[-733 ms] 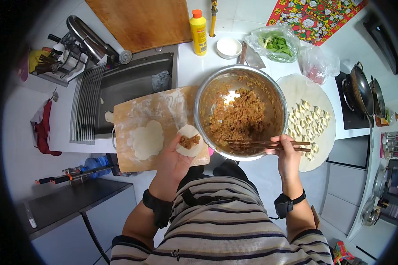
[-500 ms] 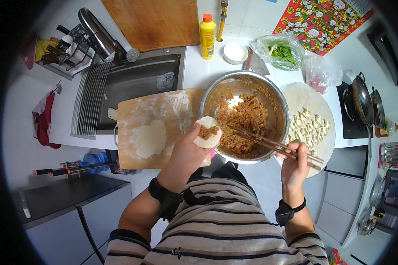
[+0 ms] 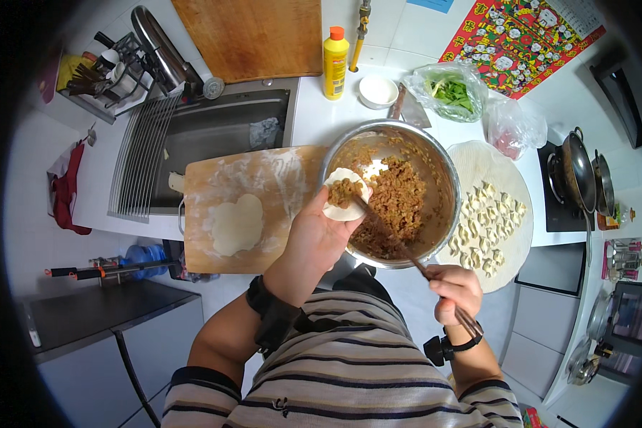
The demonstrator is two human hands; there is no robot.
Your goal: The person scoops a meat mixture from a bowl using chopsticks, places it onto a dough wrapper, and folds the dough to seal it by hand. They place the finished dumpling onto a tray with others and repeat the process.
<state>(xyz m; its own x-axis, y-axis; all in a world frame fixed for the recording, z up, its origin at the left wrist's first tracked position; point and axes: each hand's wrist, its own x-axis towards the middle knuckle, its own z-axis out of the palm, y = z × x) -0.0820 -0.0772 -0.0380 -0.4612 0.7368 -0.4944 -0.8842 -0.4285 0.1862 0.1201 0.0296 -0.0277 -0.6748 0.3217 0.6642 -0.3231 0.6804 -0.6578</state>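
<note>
On the fingers of my left hand (image 3: 314,239) rests a round dumpling wrapper (image 3: 357,209), with a lump of brown minced filling (image 3: 342,192) on it. My right hand (image 3: 455,291) is closed round a pair of dark chopsticks (image 3: 406,250), whose tips reach the wrapper's right side, by the filling. Beneath and beyond the wrapper is a large steel bowl (image 3: 452,178) holding more of the filling. Left of it, a floured wooden board (image 3: 278,160) carries flattened pale wrappers (image 3: 237,225). Several folded dumplings (image 3: 488,221) lie on a round pale mat (image 3: 517,171) at the right.
Behind the bowl stand a yellow bottle (image 3: 335,65), a small white bowl (image 3: 378,90), a cleaver (image 3: 411,110) and bagged greens (image 3: 453,93). A sink (image 3: 221,128) lies beyond the board. Pans (image 3: 578,171) sit on the stove at far right.
My left hand has lifted the wrapper slightly away from me, and more filling sits on it. My right hand has moved left and nearer, bringing the chopstick tips from the bowl to the wrapper.
</note>
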